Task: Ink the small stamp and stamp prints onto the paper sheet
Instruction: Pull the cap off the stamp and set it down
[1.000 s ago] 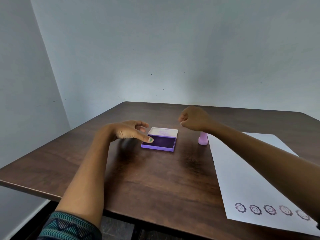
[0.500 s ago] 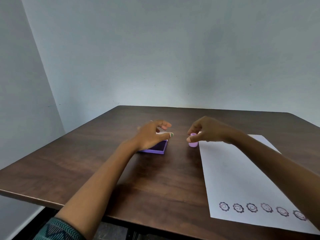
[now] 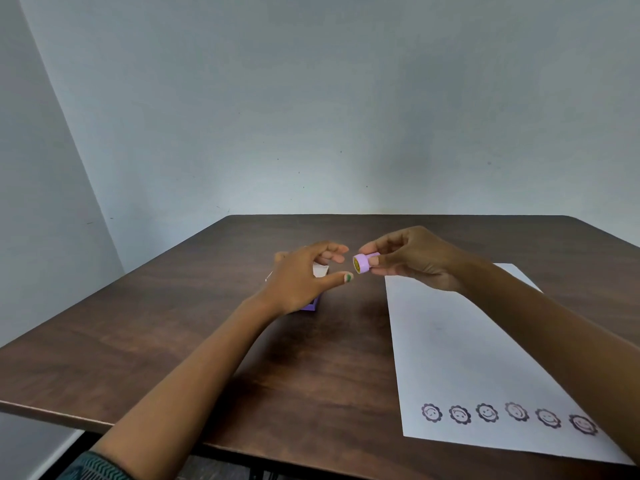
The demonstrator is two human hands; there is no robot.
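right hand: up off the table, forearm coming in from about 4 o'clock, knuckles up, fingers curled in and pinched around the stamp

stamp: small pink cylinder, clamped between my right thumb and fingertips, held in the air over the bare wood between the ink pad and the paper, touching neither

stamp direction: lying on its side, long axis roughly level, running 3 to 9 o'clock; the yellowish print face points toward 9, straight at my left hand

left hand: forearm in from 7 o'clock, palm down, hovering over the ink pad, fingers spread loose and not gripping anything; thumb with the green nail sticks out toward 3 o'clock, tip just beside the stamp face, can't tell if it's actually touching

ink pad: purple box, mostly hidden under my left hand, only a corner and a bit of the pale lid showing

paper: white sheet flat on the table at my right, long side running away from me, my right forearm crossing over its far half

prints: row of six smiley flowers along the near edge of the sheet, some darker than others

table: dark brown wood
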